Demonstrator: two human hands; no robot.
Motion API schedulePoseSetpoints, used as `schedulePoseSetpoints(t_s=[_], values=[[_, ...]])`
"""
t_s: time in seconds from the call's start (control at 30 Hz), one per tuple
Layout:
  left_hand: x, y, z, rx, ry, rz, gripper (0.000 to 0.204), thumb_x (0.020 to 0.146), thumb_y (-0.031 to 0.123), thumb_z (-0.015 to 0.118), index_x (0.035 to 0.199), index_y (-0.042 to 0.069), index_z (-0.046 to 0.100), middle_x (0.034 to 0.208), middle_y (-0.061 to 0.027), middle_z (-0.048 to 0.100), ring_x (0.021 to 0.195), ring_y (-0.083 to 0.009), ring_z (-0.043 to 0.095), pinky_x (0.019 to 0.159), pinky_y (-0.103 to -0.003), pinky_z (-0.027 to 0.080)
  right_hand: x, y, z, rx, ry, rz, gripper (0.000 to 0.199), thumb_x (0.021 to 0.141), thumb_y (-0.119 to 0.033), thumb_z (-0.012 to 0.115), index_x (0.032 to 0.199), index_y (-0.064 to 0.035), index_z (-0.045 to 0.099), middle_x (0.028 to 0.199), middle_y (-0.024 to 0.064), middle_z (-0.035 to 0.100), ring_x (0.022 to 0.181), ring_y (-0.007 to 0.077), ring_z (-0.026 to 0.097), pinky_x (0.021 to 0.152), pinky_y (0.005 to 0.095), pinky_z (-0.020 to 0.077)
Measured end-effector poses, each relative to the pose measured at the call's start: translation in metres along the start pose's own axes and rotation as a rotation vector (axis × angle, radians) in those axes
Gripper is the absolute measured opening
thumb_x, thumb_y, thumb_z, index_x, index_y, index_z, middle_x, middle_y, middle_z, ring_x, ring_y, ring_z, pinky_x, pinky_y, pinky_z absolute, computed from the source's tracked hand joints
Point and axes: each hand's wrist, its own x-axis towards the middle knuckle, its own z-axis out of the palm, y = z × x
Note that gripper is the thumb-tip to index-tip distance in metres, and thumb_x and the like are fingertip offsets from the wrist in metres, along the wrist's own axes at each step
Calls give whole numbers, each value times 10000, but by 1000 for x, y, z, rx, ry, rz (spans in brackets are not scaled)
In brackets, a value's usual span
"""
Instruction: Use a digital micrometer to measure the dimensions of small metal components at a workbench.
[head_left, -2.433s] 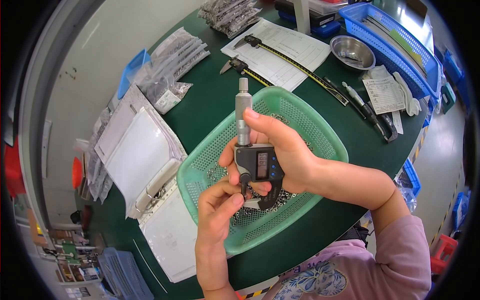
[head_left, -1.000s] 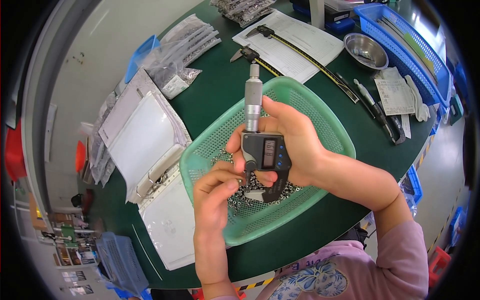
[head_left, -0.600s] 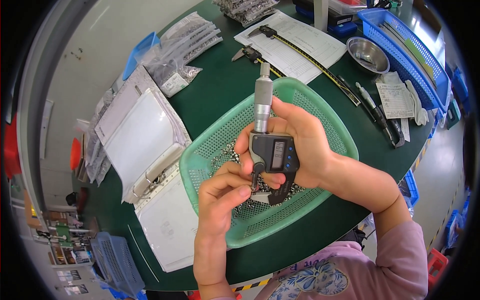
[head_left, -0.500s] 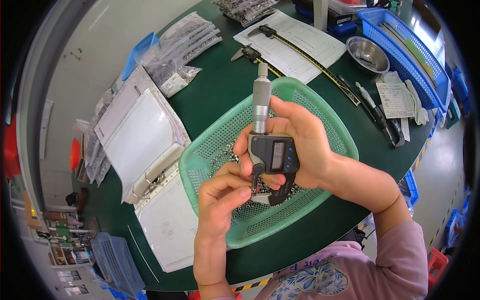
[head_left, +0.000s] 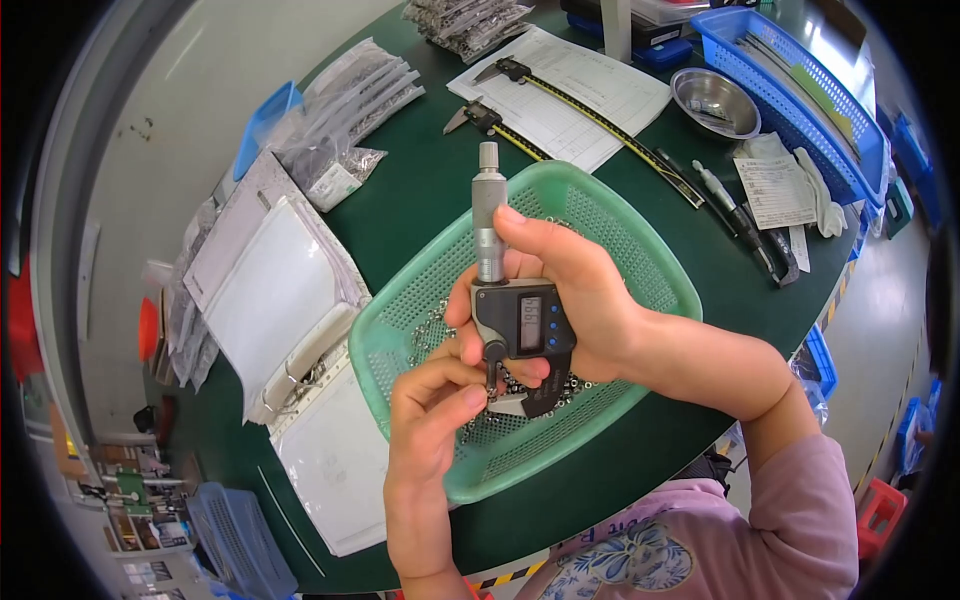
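As R hand [head_left: 592, 305] grips, micrometer [head_left: 507, 312] w/in

Steel bowl [head_left: 738, 105] (round), open binder [head_left: 280, 285].

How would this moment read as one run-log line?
Right hand: grips digital micrometer | Left hand: at its measuring gap, any held part unclear | Beneath: green basket, small metal parts

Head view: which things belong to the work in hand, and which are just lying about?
Apparently in use:
digital micrometer, in the right hand
left hand, at the micrometer's measuring gap
small metal parts, in the green basket below

Apparently just lying about:
two calipers
open binder
steel bowl
filled plastic bags
long blue basket
white glove
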Motion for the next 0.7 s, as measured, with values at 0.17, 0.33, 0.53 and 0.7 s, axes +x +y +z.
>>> schedulePoseSetpoints(t_s=[0.17, 0.33, 0.53, 0.7], values=[[0, 1, 2, 31, -9, -12, 103, 729, 71, 565, 749, -29, 570, 838, -85, 524, 801, -164, 516, 741, -287, 389, -4, -1, 1, -45, -4, -3, 661, 807, -596, 314, 835, 23, 544, 655, 122, 580, 386, 144, 456, 365, 223, 368], [1, 1, -1, 54, 5, 1, 106, 741, 85, 570, 740, -21, 568, 826, -81, 529, 794, -159, 513, 733, -286, 390, 1, 0, 2, -89, -13, -13, 662, 847, -564, 237, 887, 27, 531, 656, 114, 578, 405, 137, 461, 381, 221, 371], [4, 2, 0, 60, 23, 35, 87, 744, 63, 575, 735, -23, 579, 842, -86, 527, 795, -162, 515, 733, -286, 394, -1, -3, 1, -48, 14, -32, 656, 861, -530, 185, 908, 31, 522, 663, 119, 575, 411, 147, 463, 379, 229, 369], [2, -1, -1, 83, 41, 71, 90, 762, 55, 567, 751, -31, 590, 865, -93, 523, 795, -171, 518, 729, -289, 399, -1, -1, -1, -15, 4, -39, 635, 853, -510, 199, 902, 33, 525, 663, 125, 574, 400, 152, 460, 376, 230, 373]])
